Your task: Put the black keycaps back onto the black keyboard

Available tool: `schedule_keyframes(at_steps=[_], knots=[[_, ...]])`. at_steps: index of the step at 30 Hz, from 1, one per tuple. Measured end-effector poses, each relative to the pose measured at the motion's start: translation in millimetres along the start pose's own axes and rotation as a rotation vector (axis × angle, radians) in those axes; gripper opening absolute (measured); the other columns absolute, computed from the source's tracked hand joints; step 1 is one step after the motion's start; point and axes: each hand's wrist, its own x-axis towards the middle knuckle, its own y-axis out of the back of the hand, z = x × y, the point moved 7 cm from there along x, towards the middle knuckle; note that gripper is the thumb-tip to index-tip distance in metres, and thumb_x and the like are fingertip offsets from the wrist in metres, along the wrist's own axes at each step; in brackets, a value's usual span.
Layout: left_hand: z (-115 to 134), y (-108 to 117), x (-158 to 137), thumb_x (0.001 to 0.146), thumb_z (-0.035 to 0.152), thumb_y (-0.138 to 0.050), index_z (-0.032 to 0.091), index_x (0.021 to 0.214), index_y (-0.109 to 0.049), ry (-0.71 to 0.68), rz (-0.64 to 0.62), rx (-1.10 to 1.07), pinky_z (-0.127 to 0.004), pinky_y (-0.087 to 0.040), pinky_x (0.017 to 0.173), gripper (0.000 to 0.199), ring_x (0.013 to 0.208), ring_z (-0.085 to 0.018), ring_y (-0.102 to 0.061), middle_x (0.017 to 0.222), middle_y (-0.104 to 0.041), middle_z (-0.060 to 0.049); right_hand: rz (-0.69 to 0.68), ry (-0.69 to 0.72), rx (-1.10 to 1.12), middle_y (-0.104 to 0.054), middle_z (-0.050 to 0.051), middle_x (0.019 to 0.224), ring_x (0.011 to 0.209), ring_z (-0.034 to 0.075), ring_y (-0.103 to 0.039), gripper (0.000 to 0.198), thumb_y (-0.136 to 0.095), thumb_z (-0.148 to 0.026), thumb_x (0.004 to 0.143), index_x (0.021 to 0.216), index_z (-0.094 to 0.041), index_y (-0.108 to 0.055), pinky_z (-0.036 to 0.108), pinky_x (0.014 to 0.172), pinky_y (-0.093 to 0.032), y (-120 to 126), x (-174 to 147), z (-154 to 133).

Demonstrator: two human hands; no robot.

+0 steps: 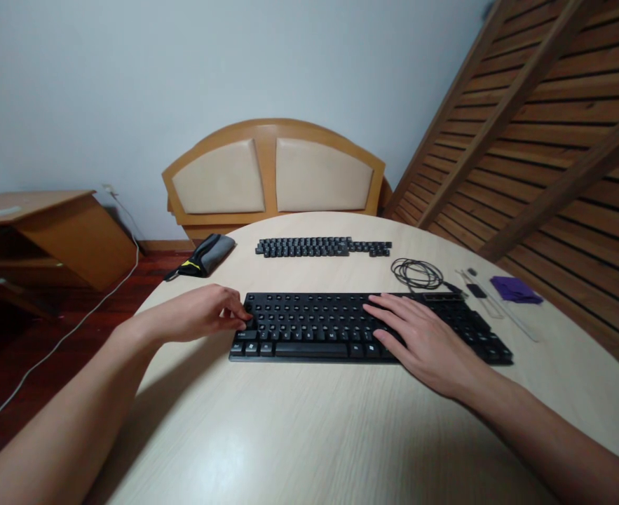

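A black keyboard [312, 350] lies on the round table, its upper rows showing bare key posts and its lower rows fitted with keycaps. At its left edge, my left hand [212, 312] is closed, thumb and fingertips around a dark keycap [252, 324] that is partly hidden. My right hand [419, 337] rests palm down across the right part of the keyboard, fingers stretched out and apart, covering some keys. Behind the keyboard, loose black keycaps [303, 246] stand in neat rows.
A coiled black cable [418, 274] sits behind my right hand. Farther right are thin tools [477, 290] and a folded purple cloth [517, 289]. A grey and black cloth pouch [209, 254] lies at the table's back left. A wooden headboard [270, 175] stands beyond the table [267, 435].
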Motion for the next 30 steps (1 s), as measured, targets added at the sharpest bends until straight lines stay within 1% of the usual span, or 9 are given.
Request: schedule_keyframes(at_steps=[4, 9, 12, 15, 17, 22, 27, 30], knots=[[0.1, -0.6, -0.3, 0.093, 0.03, -0.059, 0.021, 0.101, -0.079, 0.004, 0.016, 0.044, -0.024, -0.047, 0.074, 0.023, 0.082, -0.018, -0.069, 0.096, -0.076, -0.006, 0.002, 0.005, -0.02, -0.057, 0.01, 0.146, 0.136, 0.029, -0.051, 0.043, -0.045, -0.039, 0.102, 0.139, -0.022, -0.058, 0.056, 0.113, -0.041, -1.0, -1.8, -1.5], [2.1, 0.2, 0.1, 0.093, 0.032, -0.058, 0.021, 0.096, -0.079, -0.007, 0.037, 0.052, -0.025, -0.044, 0.071, 0.024, 0.078, -0.018, -0.068, 0.091, -0.075, -0.006, -0.008, 0.007, -0.02, -0.055, 0.01, 0.148, 0.138, 0.029, -0.049, 0.045, -0.046, -0.041, 0.101, 0.141, -0.021, -0.056, 0.055, 0.114, -0.04, -3.1, -3.1, -2.4], [0.3, -0.4, 1.7, 0.092, 0.035, -0.059, 0.02, 0.097, -0.079, 0.004, 0.002, -0.022, -0.024, -0.044, 0.069, 0.025, 0.075, -0.017, -0.066, 0.089, -0.074, -0.006, -0.006, -0.006, -0.017, -0.056, 0.009, 0.147, 0.138, 0.029, -0.048, 0.044, -0.046, -0.04, 0.102, 0.14, -0.021, -0.057, 0.055, 0.114, -0.04, -3.5, -2.8, -1.9], [-5.6, -3.4, 3.7, 0.091, 0.04, -0.061, 0.02, 0.092, -0.079, 0.026, -0.052, -0.167, -0.022, -0.043, 0.066, 0.027, 0.072, -0.015, -0.064, 0.087, -0.073, -0.004, 0.006, -0.012, -0.024, -0.057, 0.01, 0.146, 0.136, 0.029, -0.05, 0.044, -0.044, -0.04, 0.102, 0.138, -0.02, -0.058, 0.055, 0.113, -0.041, -3.1, -2.0, -2.5], [-9.8, -4.8, 4.8, 0.09, 0.044, -0.062, 0.02, 0.089, -0.079, 0.042, -0.064, -0.235, -0.022, -0.043, 0.067, 0.029, 0.073, -0.015, -0.063, 0.086, -0.072, -0.003, 0.017, -0.011, -0.031, -0.058, 0.011, 0.145, 0.135, 0.029, -0.052, 0.044, -0.044, -0.04, 0.102, 0.137, -0.019, -0.059, 0.055, 0.112, -0.042, -2.7, -1.5, -3.6], [-11.3, -6.1, 5.1, 0.088, 0.044, -0.062, 0.019, 0.084, -0.078, 0.058, -0.062, -0.243, -0.022, -0.042, 0.067, 0.031, 0.072, -0.014, -0.061, 0.086, -0.071, -0.003, 0.03, -0.001, -0.036, -0.059, 0.011, 0.143, 0.134, 0.029, -0.052, 0.043, -0.044, -0.039, 0.102, 0.136, -0.019, -0.06, 0.055, 0.112, -0.043, -2.5, -1.6, -5.6], [-10.4, -6.8, 4.9, 0.088, 0.045, -0.062, 0.019, 0.085, -0.078, 0.065, -0.055, -0.242, -0.023, -0.043, 0.067, 0.031, 0.073, -0.015, -0.062, 0.085, -0.071, -0.004, 0.017, -0.01, -0.026, -0.059, 0.011, 0.143, 0.133, 0.029, -0.053, 0.042, -0.044, -0.037, 0.101, 0.135, -0.019, -0.059, 0.056, 0.112, -0.042, -1.5, -1.2, -4.8], [-12.7, -7.3, 5.0, 0.088, 0.045, -0.062, 0.019, 0.085, -0.078, 0.057, -0.042, -0.261, -0.024, -0.044, 0.07, 0.031, 0.076, -0.016, -0.063, 0.089, -0.072, -0.004, 0.013, -0.02, -0.001, -0.061, 0.012, 0.14, 0.129, 0.03, -0.056, 0.039, -0.047, -0.037, 0.099, 0.131, -0.019, -0.061, 0.055, 0.111, -0.042, 2.9, 2.7, -6.8]])
